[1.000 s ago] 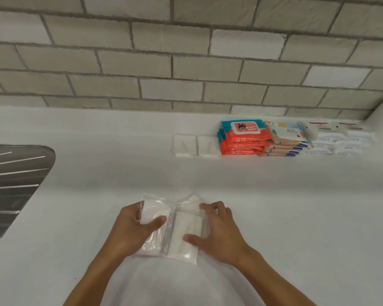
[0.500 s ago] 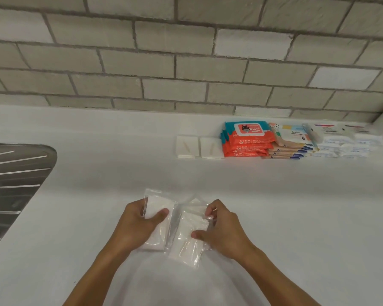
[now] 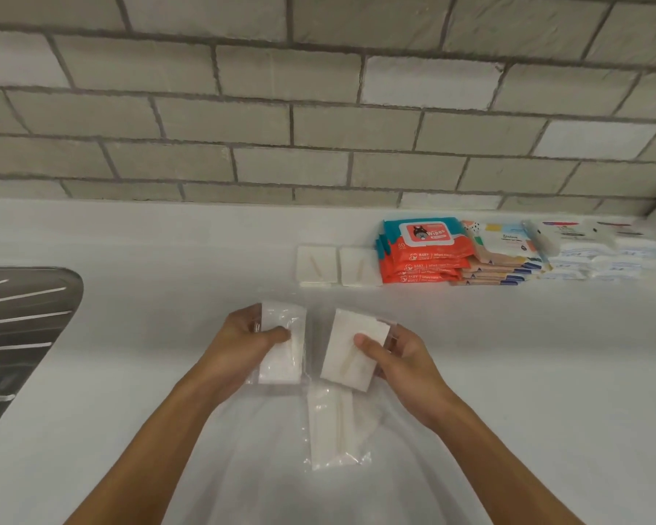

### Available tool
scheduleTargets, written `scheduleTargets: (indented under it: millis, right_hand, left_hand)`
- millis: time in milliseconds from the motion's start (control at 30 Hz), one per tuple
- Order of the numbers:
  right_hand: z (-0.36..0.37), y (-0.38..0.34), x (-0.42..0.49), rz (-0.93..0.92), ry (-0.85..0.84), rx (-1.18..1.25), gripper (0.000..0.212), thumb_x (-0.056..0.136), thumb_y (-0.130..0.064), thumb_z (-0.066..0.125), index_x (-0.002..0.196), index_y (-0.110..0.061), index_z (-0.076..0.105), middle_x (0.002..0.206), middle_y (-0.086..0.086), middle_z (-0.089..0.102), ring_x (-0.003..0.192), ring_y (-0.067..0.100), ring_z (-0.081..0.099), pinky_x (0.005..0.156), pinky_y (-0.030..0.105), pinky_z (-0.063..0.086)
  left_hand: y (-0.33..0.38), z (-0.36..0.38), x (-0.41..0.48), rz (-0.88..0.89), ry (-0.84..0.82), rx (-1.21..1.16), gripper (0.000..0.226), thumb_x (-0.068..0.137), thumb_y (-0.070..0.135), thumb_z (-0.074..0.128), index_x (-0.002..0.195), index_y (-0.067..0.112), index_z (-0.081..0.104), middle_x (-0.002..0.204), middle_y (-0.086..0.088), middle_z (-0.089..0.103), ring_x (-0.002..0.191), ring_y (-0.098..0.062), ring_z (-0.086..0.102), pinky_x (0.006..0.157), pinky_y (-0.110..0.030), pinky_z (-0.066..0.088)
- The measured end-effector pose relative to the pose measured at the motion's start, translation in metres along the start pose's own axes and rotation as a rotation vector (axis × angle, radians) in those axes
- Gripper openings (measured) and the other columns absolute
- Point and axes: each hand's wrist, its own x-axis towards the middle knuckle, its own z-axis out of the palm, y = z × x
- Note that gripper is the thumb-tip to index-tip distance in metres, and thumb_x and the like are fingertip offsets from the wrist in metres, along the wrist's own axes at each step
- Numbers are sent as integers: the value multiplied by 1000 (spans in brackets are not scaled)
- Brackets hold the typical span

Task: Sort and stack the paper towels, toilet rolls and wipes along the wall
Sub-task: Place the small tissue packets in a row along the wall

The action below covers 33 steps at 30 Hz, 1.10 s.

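A steel drainboard point(image 3: 19, 335) is cut off at the left edge, and the far-right white packs point(image 3: 599, 252) are too blurred to read. A white counter point(image 3: 546, 373) meets a grey brick wall point(image 3: 319, 126). The left hand point(image 3: 243, 342) curls round a clear-wrapped tissue pack point(image 3: 281, 346), thumb on top. Just beside it, the right hand point(image 3: 402, 358) pinches a second pack point(image 3: 351, 348). A third pack point(image 3: 330, 430), perhaps still bagged, lies between the wrists. Beyond the right hand, orange wipes point(image 3: 421, 255) sit stacked against the wall.
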Motion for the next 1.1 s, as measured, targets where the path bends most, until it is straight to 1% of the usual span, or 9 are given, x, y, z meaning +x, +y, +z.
scheduleTargets:
  millis: [67,167,300,533,667,833,933,1033,1100]
  right_hand:
    - [-4,-7,16,-48,58,-8,26,90,-17,67,116,-20,62,106,-3,74,98,13,70,83,34,59]
    - [-8,-20,43,-118,112,-123,30,89,-21,69,117,-24,60,107,-7,72,94,7,70,78,24,58]
    - [-10,-38,82,-182,200,-274,35,90,-20,68,119,-24,48,106,-14,63,91,3,63,64,9,51]
    - [-5,-45,147,-268,313,-522,58,88,-17,70,135,-18,36,125,-5,53,114,14,56,95,27,50]
    - [5,-52,164,-193,428,-894,63,94,-22,63,145,-20,27,134,-1,48,119,18,55,91,22,47]
    - [9,-44,193,-123,303,-807,59,97,-14,55,147,-21,24,127,-2,49,115,11,50,81,1,37]
    - [9,-30,210,-136,287,-963,67,95,-12,55,148,-21,17,136,8,44,120,23,50,94,25,48]
    - [8,-23,215,-136,296,-1358,64,94,-20,60,144,-25,21,145,6,36,133,25,41,102,37,46]
    - [7,-20,215,-193,228,-1381,54,94,-16,58,141,-19,30,146,10,29,134,33,38,103,42,44]
  left_hand:
    - [12,1,17,15,-16,-19,26,86,-6,64,106,10,71,102,-9,76,94,-25,73,83,-34,57]
    - [27,6,48,26,-17,-50,27,86,-7,64,107,9,70,106,-13,75,100,-29,71,94,-42,54]
    - [43,14,91,51,17,-34,28,84,-6,69,107,10,68,102,-10,73,95,-28,70,91,-42,56]
    - [42,29,157,31,160,105,48,74,7,83,116,11,59,100,-12,69,92,-28,69,84,-42,58]
    - [35,33,186,29,218,181,61,71,20,86,123,15,55,105,-12,66,93,-27,67,83,-42,59]
    - [31,40,206,41,250,268,66,74,23,85,127,17,48,103,-8,61,93,-26,64,73,-34,57]
    - [24,44,213,38,264,315,66,76,22,83,130,14,46,100,-5,58,90,-23,59,66,-26,51]
    - [15,46,218,37,277,373,70,75,26,83,132,13,45,102,-4,59,94,-22,57,82,-29,50]
    - [11,47,219,42,279,420,71,74,30,84,131,12,44,112,-7,61,101,-25,59,89,-32,50]
